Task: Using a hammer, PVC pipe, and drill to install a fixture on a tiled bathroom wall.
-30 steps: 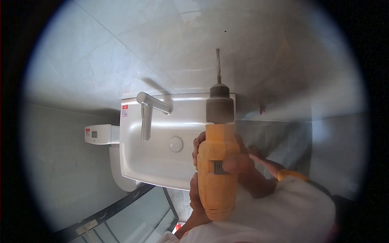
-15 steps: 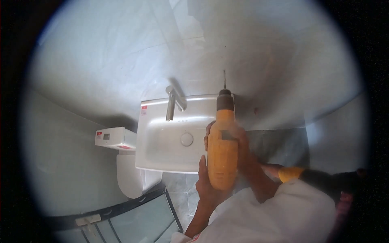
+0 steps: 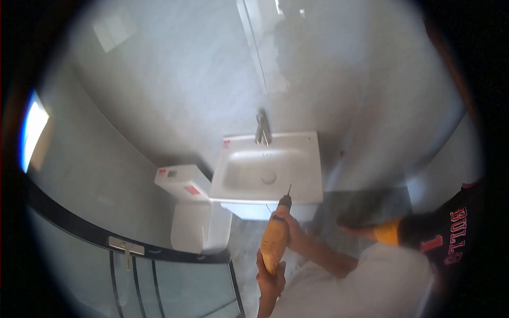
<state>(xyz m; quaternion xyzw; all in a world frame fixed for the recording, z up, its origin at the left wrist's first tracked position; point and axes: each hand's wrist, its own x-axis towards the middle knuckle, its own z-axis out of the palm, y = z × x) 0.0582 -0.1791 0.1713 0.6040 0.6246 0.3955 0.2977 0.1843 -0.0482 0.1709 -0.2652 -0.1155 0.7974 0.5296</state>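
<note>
A yellow power drill with a black chuck and a thin drill bit is held in both hands in front of the washbasin. My left hand is closed around its rear end. Farther forward, my right hand wraps the body behind the chuck, its fingers partly hidden by the drill. The bit points away from me, its tip seen against the front part of the white washbasin. A chrome tap stands at the basin's back edge.
Left of the basin stands a white toilet. A black-framed glass door with a metal handle fills the lower left. At the right is a co-worker in a black top with a yellow-trimmed sleeve, one arm reaching toward the basin. Grey wall rises behind.
The drill has come back from the wall toward me, its bit now seen over the basin's front part. Both hands still hold it. The view has shifted, showing more wall and the co-worker.
</note>
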